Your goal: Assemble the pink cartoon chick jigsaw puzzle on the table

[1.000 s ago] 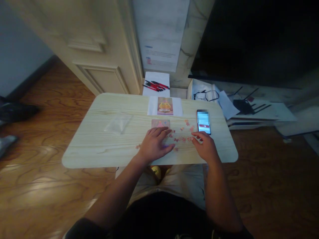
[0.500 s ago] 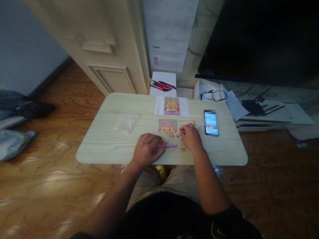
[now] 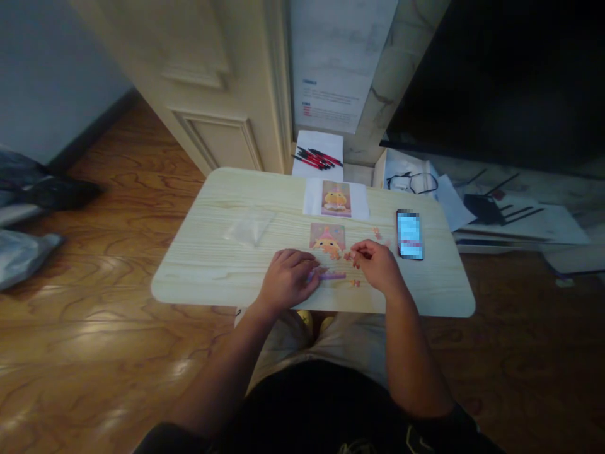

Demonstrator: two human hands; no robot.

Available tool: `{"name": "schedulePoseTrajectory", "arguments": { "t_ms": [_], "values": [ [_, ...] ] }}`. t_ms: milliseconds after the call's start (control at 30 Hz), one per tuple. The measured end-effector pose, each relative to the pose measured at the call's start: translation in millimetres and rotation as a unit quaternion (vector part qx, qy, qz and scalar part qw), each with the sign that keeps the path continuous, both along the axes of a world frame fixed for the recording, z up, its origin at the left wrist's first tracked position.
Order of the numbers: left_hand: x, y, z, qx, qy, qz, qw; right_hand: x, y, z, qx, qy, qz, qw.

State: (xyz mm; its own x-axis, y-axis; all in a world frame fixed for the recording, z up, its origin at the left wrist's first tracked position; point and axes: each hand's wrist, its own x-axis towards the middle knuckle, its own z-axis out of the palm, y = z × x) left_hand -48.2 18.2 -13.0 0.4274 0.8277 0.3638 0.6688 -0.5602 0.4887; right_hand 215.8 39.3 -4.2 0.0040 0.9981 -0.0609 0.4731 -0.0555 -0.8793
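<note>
A partly built jigsaw showing a yellow figure in a pink hat lies mid-table on a small pale wooden table. My left hand rests curled, knuckles up, on a purple strip of joined pieces at the front edge. My right hand sits just right of the jigsaw, fingers pinched together on a small pink piece. A few loose pink pieces lie between the jigsaw and the phone. A reference picture of the same figure lies farther back.
A lit phone lies on the table's right side. A clear plastic bag lies at the left. Behind the table are red and black pens on paper, glasses, papers, and a dark screen. The floor is wood.
My right hand moved from beside the phone leftward to the jigsaw's right edge and closed its fingers on a piece. My left hand curled and drew back. The camera view shifted left.
</note>
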Motion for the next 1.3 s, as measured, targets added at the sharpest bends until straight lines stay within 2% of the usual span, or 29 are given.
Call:
{"name": "schedulePoseTrajectory", "arguments": {
  "t_ms": [333,633,833,967,1133,1300],
  "values": [
    [0.3,0.2,-3.3,-0.006,0.031,-0.006,0.999,-30.5,-11.1,11.6,0.044,-0.056,0.080,0.994],
    [-0.3,0.3,-1.9,-0.010,0.017,-0.008,1.000,-37.6,-9.8,2.0,0.012,-0.020,0.055,0.998],
    [0.1,0.4,-2.2,-0.014,0.017,-0.012,1.000,-28.8,-8.2,6.7,0.014,-0.086,0.069,0.994],
    [-0.6,0.2,-0.7,-0.013,0.016,-0.013,1.000,-25.4,-9.1,6.2,0.029,-0.068,0.066,0.995],
    [-0.6,-1.3,3.1,-0.016,0.002,0.027,1.000,-22.1,-12.2,2.5,0.029,-0.030,0.023,0.999],
    [-1.3,-0.3,3.4,-0.014,-0.036,0.062,0.997,-33.6,-11.7,2.9,0.034,0.010,0.020,0.999]
  ]
}}
